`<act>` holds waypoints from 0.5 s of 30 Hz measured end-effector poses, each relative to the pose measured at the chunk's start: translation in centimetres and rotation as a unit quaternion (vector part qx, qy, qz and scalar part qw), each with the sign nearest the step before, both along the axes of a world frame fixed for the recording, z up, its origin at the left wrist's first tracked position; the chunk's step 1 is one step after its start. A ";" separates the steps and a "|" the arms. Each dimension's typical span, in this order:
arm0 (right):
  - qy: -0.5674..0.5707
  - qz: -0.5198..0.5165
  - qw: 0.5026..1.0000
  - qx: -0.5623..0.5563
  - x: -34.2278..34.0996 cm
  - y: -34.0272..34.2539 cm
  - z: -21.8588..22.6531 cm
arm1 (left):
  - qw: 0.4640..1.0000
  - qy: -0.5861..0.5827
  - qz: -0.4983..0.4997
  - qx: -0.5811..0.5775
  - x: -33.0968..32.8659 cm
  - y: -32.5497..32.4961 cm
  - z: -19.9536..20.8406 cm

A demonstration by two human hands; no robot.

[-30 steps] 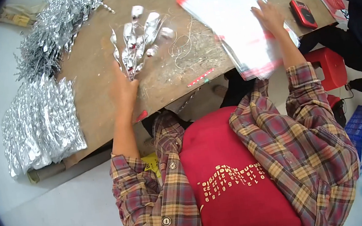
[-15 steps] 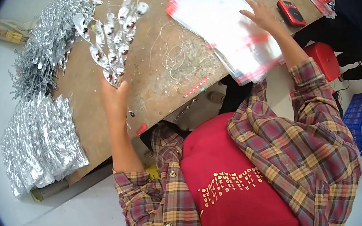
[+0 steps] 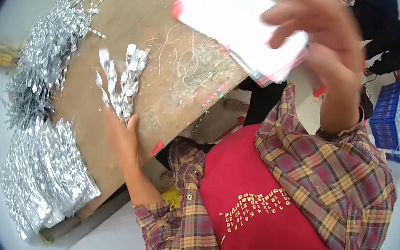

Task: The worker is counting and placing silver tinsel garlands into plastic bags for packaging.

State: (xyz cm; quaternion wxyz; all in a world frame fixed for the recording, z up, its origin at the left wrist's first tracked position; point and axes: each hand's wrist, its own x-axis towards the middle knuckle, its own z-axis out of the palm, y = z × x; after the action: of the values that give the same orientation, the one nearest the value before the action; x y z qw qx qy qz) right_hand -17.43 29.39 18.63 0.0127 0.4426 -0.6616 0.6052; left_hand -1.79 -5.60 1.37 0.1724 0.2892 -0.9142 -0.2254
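My left hand [image 3: 126, 137] is wrapped round the lower end of a bundle of shiny silver ornament strands [image 3: 126, 90]. The strands fan out above the brown table, toward its far side. Raised close to the camera and somewhat blurred, my right hand [image 3: 325, 40] has its fingers bent and apart, with nothing seen in them. Behind it lies a stack of clear plastic bags [image 3: 231, 17] with red edges, partly hidden by the hand. I cannot tell whether the hand touches the bags.
Silver strands lie in a neat pile [image 3: 45, 175] and a looser heap [image 3: 40, 60] along the table's left side. Loose threads [image 3: 188, 55] and a red dotted strip [image 3: 215, 94] lie on the table [image 3: 80, 100]. A blue crate [image 3: 386, 120] stands on the floor at right.
The left hand has come nearer with the bundle, whose strands now show their plain silver side. My right hand has risen from over the bags toward the camera, its fingers bending.
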 end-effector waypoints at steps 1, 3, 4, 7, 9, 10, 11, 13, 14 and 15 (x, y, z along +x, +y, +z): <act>0.165 0.024 0.985 0.033 -0.6 3.9 2.6 | 1.000 0.014 -0.022 0.006 -0.5 0.5 0.7; 0.473 0.112 0.873 0.037 -0.7 5.6 8.0 | 0.998 -0.021 -0.057 0.000 -2.1 1.8 0.5; 0.478 0.090 0.872 0.053 -0.2 6.4 8.3 | 0.998 -0.025 -0.042 0.042 -1.7 1.4 0.0; 0.493 0.049 0.866 0.072 0.0 10.2 10.4 | 0.997 -0.058 -0.037 0.029 0.7 1.1 1.2; 0.511 0.015 0.855 0.091 0.2 13.4 12.0 | 0.994 0.029 -0.087 0.058 -0.7 -0.4 -1.0; 0.495 0.025 0.866 0.073 -0.6 13.5 11.2 | 0.996 0.020 -0.076 0.052 0.6 -0.8 -1.0; 0.477 0.036 0.876 0.053 -1.6 13.5 10.3 | 0.998 0.012 -0.059 0.031 2.1 -0.8 -1.1; 0.462 0.015 0.884 0.063 0.9 14.4 11.5 | 0.996 0.023 -0.085 0.009 2.1 -0.9 -0.3; 0.458 -0.002 0.886 0.073 2.2 15.2 12.2 | 0.994 0.033 -0.106 0.001 0.9 -0.6 0.1; 0.453 -0.018 0.888 0.083 3.4 15.7 12.8 | 0.991 0.043 -0.125 -0.007 -0.1 -0.3 0.4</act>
State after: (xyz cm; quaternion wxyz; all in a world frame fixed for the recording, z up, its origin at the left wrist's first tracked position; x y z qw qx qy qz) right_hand -14.06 45.13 31.42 0.2851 0.6557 -0.6398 0.2819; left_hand -1.86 -5.87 1.74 0.1843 0.1615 -0.9365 -0.2510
